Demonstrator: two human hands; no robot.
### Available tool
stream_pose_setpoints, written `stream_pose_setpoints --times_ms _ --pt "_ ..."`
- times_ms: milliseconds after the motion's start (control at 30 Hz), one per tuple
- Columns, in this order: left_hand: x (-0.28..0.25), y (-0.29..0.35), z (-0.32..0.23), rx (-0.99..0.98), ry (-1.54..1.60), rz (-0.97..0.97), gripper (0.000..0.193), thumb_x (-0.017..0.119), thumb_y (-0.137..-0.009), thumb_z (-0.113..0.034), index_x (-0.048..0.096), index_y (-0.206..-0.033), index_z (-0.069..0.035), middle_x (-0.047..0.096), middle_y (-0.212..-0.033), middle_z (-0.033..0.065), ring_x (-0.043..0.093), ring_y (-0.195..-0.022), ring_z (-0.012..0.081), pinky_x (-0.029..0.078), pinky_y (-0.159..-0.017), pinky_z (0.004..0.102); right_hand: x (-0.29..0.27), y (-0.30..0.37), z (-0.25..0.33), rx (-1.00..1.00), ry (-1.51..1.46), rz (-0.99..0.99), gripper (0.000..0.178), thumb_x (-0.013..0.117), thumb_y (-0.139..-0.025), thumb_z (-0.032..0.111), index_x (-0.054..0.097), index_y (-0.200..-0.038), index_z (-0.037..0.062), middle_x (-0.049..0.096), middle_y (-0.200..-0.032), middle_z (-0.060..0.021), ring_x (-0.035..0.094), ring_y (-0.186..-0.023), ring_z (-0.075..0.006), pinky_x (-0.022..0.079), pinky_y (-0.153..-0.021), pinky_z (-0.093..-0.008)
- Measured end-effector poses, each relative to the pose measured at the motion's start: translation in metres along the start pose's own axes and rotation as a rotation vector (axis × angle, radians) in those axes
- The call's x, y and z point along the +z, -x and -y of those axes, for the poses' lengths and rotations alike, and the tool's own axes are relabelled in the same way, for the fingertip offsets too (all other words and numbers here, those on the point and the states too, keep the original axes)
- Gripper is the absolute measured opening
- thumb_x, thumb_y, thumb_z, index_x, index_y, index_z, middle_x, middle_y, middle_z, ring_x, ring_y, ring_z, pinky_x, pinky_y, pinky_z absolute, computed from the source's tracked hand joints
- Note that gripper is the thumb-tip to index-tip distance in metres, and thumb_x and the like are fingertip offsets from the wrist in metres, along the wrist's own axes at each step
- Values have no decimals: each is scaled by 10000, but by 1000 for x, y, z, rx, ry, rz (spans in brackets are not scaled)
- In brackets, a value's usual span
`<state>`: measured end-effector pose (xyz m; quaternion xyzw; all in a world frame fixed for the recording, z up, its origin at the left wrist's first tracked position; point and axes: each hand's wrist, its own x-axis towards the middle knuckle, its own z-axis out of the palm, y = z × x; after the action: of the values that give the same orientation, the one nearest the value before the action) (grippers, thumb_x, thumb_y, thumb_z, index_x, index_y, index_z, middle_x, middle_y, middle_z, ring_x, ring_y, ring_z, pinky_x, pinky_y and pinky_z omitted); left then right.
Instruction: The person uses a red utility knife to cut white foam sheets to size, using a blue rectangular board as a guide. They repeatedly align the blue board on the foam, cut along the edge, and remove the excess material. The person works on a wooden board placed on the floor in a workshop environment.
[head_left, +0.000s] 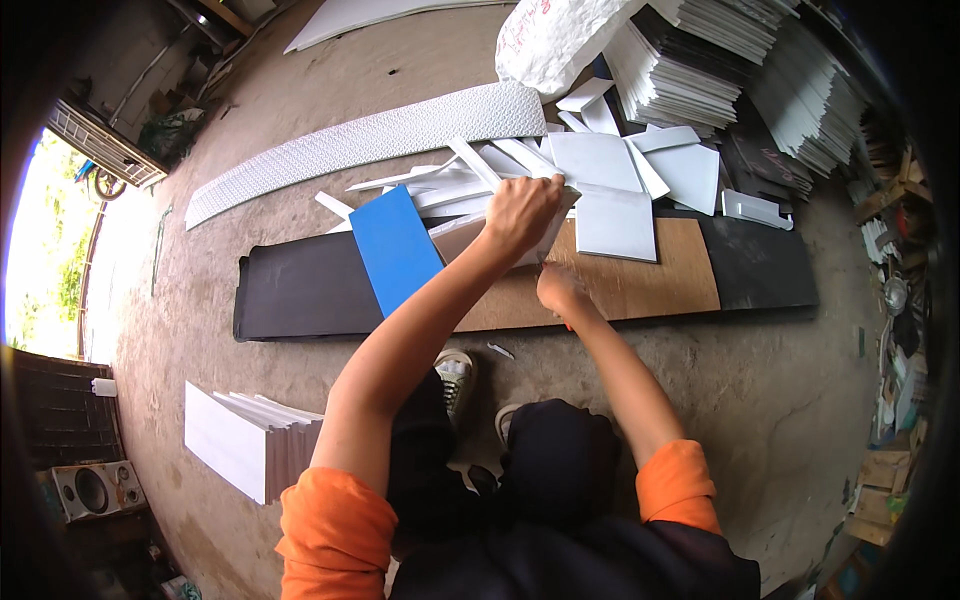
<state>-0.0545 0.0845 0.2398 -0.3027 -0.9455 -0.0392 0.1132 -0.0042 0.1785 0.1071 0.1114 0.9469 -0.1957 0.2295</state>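
My left hand (525, 212) is closed over the upper edge of a pale, thin board (553, 232), which stands tilted above a brown wooden board (650, 290). Close to the lower edge of that pale board, my right hand (562, 290) is closed, slightly smeared, around a small tool. Only a thin dark tip and a speck of orange show of it; it looks like a utility knife. Left of my hands, a blue rectangular sheet (396, 248) lies across a long black slab (300, 287). Loose white panels (614, 222) lie just to the right of my left hand.
White offcuts (440, 185) lie heaped behind the boards, before a long textured white strip (370, 145). Tall stacks of white sheets (655, 80) and a white sack (560, 40) stand at the back right. A pile of white panels (235, 440) sits at the near left, past my foot.
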Motion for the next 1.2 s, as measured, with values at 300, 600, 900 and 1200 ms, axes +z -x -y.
stream_pose_setpoints --times_ms 300,600,900,1200 --pt "-1 -2 4 47 24 44 191 535 -782 -122 528 -937 -9 602 -619 119 623 -597 224 477 -458 335 8 4 3 -34 -46 -29 320 406 -825 142 450 -1075 -53 528 -1069 -246 524 -1006 -367 439 -820 -434" --pt "-2 -5 6 28 47 -22 226 604 -761 -208 525 -834 -9 566 -550 114 607 -538 258 465 -446 353 48 -6 -11 -111 58 -208 201 359 -871 135 454 -941 -27 599 -883 -212 609 -839 -325 510 -669 -394" --pt "2 -14 15 25 60 -37 240 603 -753 -217 526 -837 -6 568 -557 130 607 -543 273 468 -463 366 90 -15 -35 -171 53 -318 138 361 -871 131 400 -907 4 609 -685 -207 628 -653 -334 523 -532 -395" --pt "6 -26 33 -100 68 47 143 549 -794 -166 579 -891 -66 603 -655 119 620 -603 248 498 -492 356 97 12 -50 -203 36 -345 217 353 -893 212 369 -927 -1 594 -656 -227 615 -645 -362 509 -518 -421"
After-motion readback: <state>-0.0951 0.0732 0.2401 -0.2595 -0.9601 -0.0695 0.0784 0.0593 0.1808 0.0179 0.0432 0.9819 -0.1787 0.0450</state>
